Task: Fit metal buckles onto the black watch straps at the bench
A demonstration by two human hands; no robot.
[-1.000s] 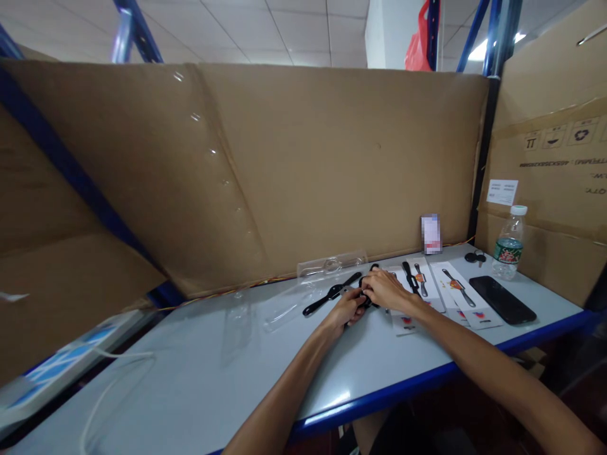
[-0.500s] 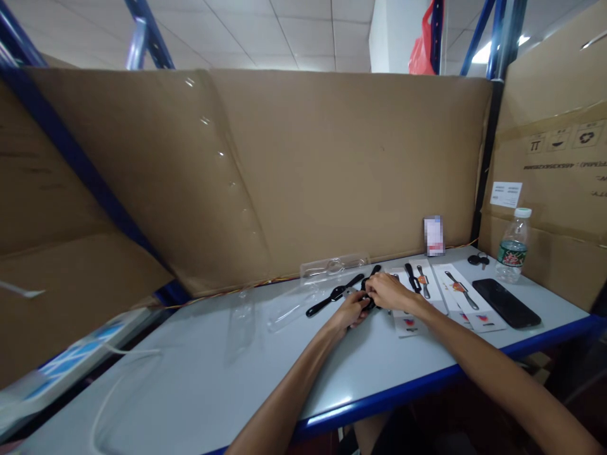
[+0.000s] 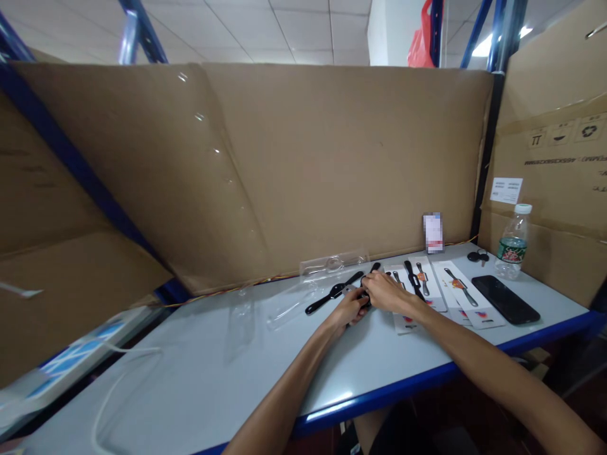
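My left hand (image 3: 349,308) and my right hand (image 3: 386,292) meet over the grey table (image 3: 246,373), fingers curled together round a black watch strap (image 3: 367,282) whose end pokes out behind them. Another black watch strap (image 3: 332,293) lies flat just left of my hands. Clear plastic blister trays (image 3: 332,264) lie behind and to the left. Printed white cards (image 3: 462,287) with watch pictures lie to the right of my right hand.
A black phone (image 3: 505,299), a water bottle (image 3: 513,242) and a small black key fob (image 3: 476,256) sit at the right end. Cardboard walls (image 3: 308,164) close in the back and sides. A white cable (image 3: 114,392) loops at the left. The table has a blue front edge (image 3: 408,382).
Both hands stay together on the black strap with only small finger movement. The camera view shifted slightly.
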